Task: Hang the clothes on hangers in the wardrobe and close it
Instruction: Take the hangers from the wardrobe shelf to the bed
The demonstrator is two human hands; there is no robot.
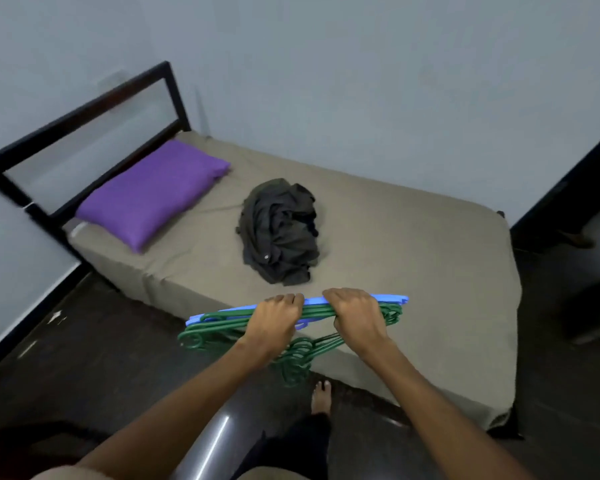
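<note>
My left hand [277, 315] and right hand [355, 311] both grip a bundle of green and blue hangers [317, 308] over the bed's [413, 244] near edge. The dark clothes [280, 232] lie heaped mid-mattress, nothing hung yet; no wardrobe visible.

We see a bundle of green and blue plastic hangers [222, 318] held level over the bed's near edge, hooks [297, 358] dangling toward us. Beyond them, we spot the dark clothes [279, 233], crumpled in one heap mid-mattress, near the purple pillow but apart from it.
</note>
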